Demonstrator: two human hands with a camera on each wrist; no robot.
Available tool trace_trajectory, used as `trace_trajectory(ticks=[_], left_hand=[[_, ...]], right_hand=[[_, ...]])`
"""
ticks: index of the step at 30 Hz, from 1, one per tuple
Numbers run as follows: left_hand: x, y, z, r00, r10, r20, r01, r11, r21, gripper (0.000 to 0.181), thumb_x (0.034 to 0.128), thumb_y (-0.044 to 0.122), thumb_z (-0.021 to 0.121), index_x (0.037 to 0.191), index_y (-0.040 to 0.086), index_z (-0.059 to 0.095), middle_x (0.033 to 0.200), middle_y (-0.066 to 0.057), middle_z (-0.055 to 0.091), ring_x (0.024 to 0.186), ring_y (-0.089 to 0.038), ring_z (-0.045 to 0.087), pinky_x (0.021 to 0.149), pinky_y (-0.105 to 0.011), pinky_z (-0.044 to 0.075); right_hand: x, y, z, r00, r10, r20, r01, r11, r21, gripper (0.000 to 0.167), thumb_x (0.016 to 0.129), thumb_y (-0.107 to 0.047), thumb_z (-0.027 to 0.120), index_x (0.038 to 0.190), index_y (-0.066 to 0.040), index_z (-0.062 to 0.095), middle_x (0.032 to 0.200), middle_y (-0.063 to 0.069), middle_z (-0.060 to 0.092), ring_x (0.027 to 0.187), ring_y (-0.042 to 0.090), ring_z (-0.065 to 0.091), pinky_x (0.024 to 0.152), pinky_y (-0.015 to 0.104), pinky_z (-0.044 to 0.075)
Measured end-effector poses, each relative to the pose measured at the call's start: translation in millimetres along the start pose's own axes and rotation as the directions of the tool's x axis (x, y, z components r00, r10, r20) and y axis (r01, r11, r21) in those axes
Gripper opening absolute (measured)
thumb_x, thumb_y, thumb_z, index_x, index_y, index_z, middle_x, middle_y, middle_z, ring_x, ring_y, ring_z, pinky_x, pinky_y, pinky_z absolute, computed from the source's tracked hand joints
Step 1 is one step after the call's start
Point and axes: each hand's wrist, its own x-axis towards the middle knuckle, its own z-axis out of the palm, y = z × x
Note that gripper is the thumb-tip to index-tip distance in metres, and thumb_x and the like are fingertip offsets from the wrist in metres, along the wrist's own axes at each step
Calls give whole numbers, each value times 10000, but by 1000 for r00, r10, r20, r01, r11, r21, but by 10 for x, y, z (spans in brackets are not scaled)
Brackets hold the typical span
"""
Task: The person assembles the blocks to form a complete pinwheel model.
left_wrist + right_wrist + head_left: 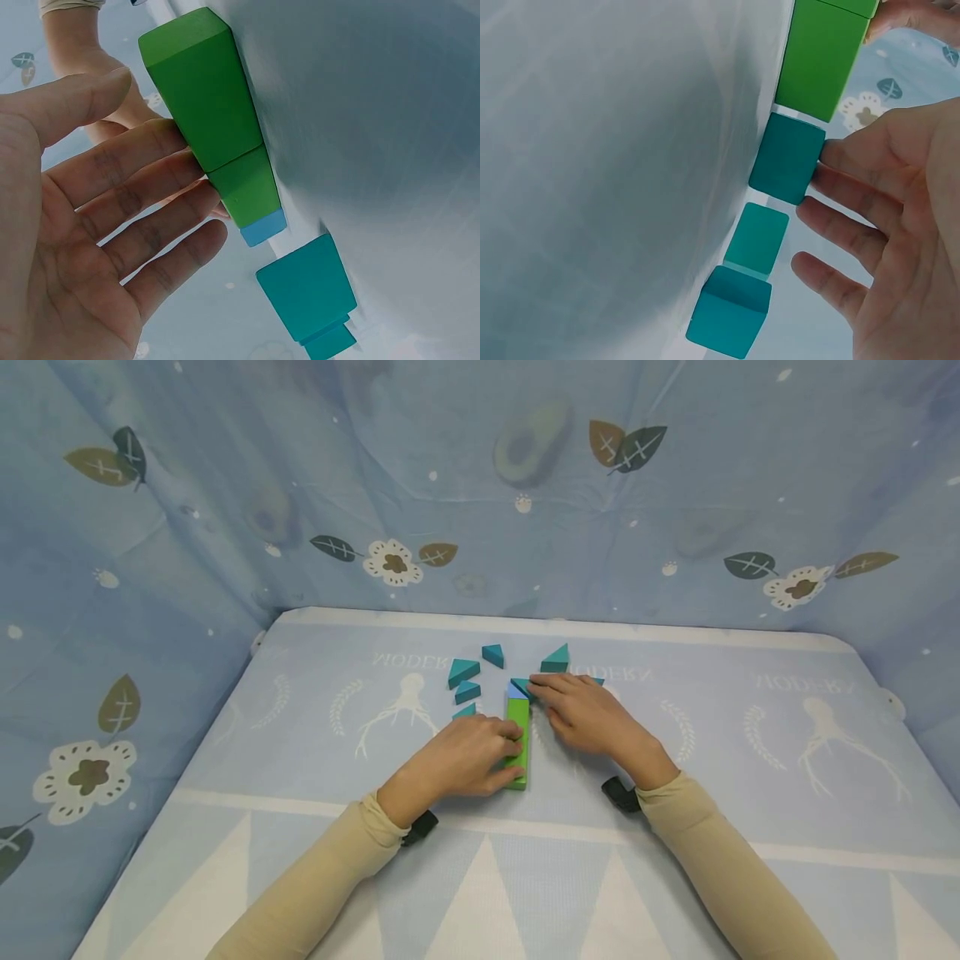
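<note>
My left hand rests its fingertips on a row of green blocks. In the left wrist view its fingers are nearly straight and its thumb stays apart from the wood. A small light-blue triangular block sits at the far end of the green row. My right hand touches a teal triangular block beside that end with its fingertips. The fingers partly hide this block in the head view.
Several loose teal triangular blocks lie around: one and another left of the row, one behind, one at the back right. A patterned cloth covers the table; a printed blue curtain hangs behind.
</note>
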Motion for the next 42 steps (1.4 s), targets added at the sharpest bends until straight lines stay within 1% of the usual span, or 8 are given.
trace_trajectory(ticks=[9, 20, 31, 37, 42], left_hand=[[7, 7, 2, 1000, -3, 6, 3, 1000, 6, 307, 918, 389, 664, 1080, 153, 775, 1170, 4, 697, 1026, -144, 675, 877, -334, 551], [2, 5, 4, 1000, -2, 1, 2, 1000, 7, 300, 914, 385, 668, 1070, 154, 777, 1161, 9, 698, 1013, -141, 676, 866, -326, 553], [1, 0, 15, 1000, 3, -5, -3, 1000, 16, 299, 916, 382, 665, 1071, 153, 777, 1164, 8, 698, 1027, -137, 673, 876, -322, 550], [2, 1, 15, 1000, 3, -6, -3, 1000, 13, 297, 918, 379, 662, 1068, 150, 778, 1163, 5, 698, 1027, -141, 675, 879, -324, 550], [-6, 1, 12, 1000, 1, -8, -1, 1000, 11, 291, 916, 377, 664, 1062, 153, 780, 1166, 5, 697, 1022, -145, 677, 877, -329, 551]], right_hand=[[-10, 10, -4, 1000, 5, 13, -4, 1000, -3, 399, 979, -105, 547, 1376, -63, 561, 1449, 102, 515, 1328, 311, 491, 1056, 538, 412], [-5, 6, -1, 1000, 4, 19, -4, 1000, 0, 398, 976, -108, 551, 1372, -63, 565, 1447, 102, 517, 1328, 311, 490, 1053, 557, 410], [0, -32, -20, 1000, -23, 2, 23, 1000, -8, 405, 970, -118, 564, 1371, -64, 567, 1442, 106, 522, 1323, 307, 494, 1043, 537, 426], [7, -62, -11, 998, -60, -27, 60, 998, -12, 403, 952, -95, 578, 1352, -48, 581, 1423, 116, 540, 1312, 314, 502, 1014, 527, 450], [11, -74, 3, 997, -70, -20, 69, 997, -16, 404, 951, -97, 583, 1353, -53, 582, 1424, 110, 540, 1310, 315, 505, 1018, 533, 449]])
